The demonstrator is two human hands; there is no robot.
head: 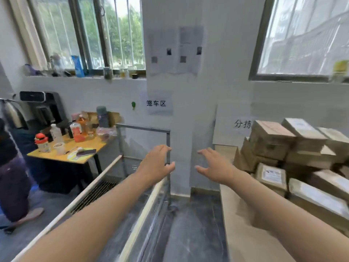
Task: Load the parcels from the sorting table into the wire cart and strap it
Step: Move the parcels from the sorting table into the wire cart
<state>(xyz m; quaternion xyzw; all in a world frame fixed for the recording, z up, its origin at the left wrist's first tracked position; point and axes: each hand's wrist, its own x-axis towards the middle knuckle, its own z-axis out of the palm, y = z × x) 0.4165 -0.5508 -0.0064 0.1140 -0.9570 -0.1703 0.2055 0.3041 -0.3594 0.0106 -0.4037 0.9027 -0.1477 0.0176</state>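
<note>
Partly blurred throughout: labels on the cardboard parcels (272, 140) are unreadable, and the stack runs off the right edge. Both forearms reach forward, palms down. The left hand (156, 163), fingers spread and loosely curved, is at the wire cart's (143, 128) corner post; contact cannot be told. The right hand (213, 167), likewise spread and holding nothing, hangs between cart and sorting table (241, 224). The parcels are stacked on that table, right of and apart from the right hand.
</note>
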